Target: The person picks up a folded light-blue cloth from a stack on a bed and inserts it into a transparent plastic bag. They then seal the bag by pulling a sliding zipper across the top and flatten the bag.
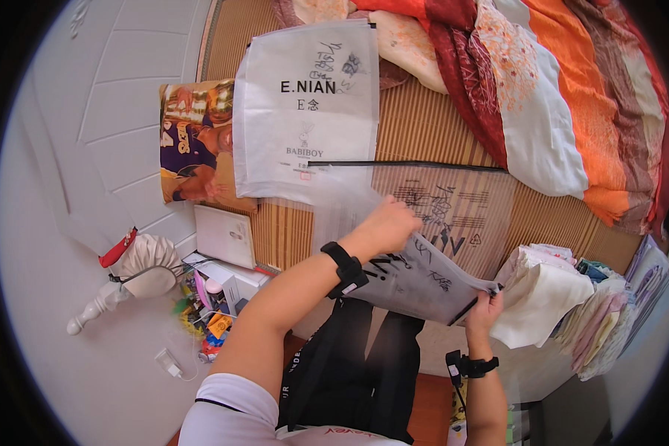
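Observation:
My left hand point(389, 223) grips the upper edge of a frosted plastic zip bag point(418, 284), which bears black printing and handwriting. The bag's lower right corner, by its black zip strip, is pinched in my right hand point(485, 309). Beneath and beyond it, a second translucent zip bag point(479, 195) with a black slider strip along its far edge lies on the slatted bamboo mat point(423, 125). A white garment bag point(267, 122) with print and handwriting lies flat at the far left of the mat, partly overlapped by the translucent one.
A picture-printed pillow point(192, 145) lies at the left and a crumpled patterned quilt point(541, 111) at the far right. Folded clothes point(552, 295) are stacked on the right edge. A pale flat box point(226, 234) and a cluttered basket point(214, 312) are at the left, near a white bedpost point(97, 304).

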`<state>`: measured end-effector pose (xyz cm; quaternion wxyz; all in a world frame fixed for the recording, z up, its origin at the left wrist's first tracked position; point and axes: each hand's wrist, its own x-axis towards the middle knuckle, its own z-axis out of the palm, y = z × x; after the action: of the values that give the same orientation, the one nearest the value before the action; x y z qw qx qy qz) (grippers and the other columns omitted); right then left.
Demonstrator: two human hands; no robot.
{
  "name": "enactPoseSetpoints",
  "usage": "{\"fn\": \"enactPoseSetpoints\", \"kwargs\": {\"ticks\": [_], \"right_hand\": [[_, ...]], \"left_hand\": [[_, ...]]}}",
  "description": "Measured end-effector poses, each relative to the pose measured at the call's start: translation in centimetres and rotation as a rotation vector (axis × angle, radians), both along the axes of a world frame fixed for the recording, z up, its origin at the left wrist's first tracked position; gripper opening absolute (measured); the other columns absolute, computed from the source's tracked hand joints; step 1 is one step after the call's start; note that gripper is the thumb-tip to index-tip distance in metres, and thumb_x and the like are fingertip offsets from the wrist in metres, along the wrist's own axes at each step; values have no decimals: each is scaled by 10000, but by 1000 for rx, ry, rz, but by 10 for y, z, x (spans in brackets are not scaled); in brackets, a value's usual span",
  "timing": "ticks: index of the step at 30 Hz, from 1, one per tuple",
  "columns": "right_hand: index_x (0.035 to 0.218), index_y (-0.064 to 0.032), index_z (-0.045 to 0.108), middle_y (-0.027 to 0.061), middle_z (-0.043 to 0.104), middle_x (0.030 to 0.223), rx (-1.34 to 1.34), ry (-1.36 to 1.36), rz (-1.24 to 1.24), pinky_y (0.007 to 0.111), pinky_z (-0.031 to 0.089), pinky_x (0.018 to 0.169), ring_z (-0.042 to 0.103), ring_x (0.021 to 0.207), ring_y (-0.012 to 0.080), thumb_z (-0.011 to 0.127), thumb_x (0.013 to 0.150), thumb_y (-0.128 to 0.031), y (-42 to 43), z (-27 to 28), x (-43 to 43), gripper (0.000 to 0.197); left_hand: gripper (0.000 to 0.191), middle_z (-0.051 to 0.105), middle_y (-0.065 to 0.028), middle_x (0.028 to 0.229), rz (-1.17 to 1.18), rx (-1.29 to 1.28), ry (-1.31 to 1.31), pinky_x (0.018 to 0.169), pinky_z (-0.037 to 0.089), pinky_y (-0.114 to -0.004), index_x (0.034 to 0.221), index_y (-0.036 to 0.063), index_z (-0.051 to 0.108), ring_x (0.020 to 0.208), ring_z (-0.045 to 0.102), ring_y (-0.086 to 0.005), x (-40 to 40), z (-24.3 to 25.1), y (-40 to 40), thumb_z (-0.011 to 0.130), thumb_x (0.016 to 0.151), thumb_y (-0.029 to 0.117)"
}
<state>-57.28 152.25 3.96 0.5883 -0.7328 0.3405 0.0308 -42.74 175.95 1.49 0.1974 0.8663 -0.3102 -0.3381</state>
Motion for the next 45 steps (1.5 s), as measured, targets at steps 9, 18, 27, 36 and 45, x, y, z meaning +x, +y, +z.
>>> {"fn": "enactPoseSetpoints", "kwargs": {"ticks": [9,18,27,36,45], "right_hand": [[874,-21,506,-13,493,787,-29,65,-104,217,379,642,439,718,74,431,863,8,-23,22,-11,81],[946,8,528,-13,502,825,-87,120,179,220,390,683,441,750,84,432,826,3,-29,62,-30,154],[1066,25,477,203,579,871,-536,41,461,393,445,733,565,801,352,454,786,-33,-29,-8,73,287],[1207,44,413,246,504,1157,-697,-20,443,389,386,927,485,1093,367,527,756,-17,-24,-64,125,469],[1044,-6,455,114,517,905,-348,593,87,300,439,744,508,843,217,632,741,-121,47,-78,-37,369]], "left_hand": [[54,619,-120,719,110,165,139,695,427,-423,777,75,575,749,609,-309,-6,37,79,557,732,100],[108,590,-177,713,231,135,289,607,438,-479,893,66,486,732,576,-384,-46,99,117,518,837,153],[93,597,-122,846,432,-30,1,648,456,-438,833,80,564,807,565,-351,23,8,128,557,810,169],[273,564,-70,955,446,62,-296,778,390,-417,818,82,529,913,537,-298,49,-43,102,720,684,223],[202,569,-146,817,178,44,-82,747,444,-449,870,31,557,893,549,-339,56,-31,86,626,747,177]]}}
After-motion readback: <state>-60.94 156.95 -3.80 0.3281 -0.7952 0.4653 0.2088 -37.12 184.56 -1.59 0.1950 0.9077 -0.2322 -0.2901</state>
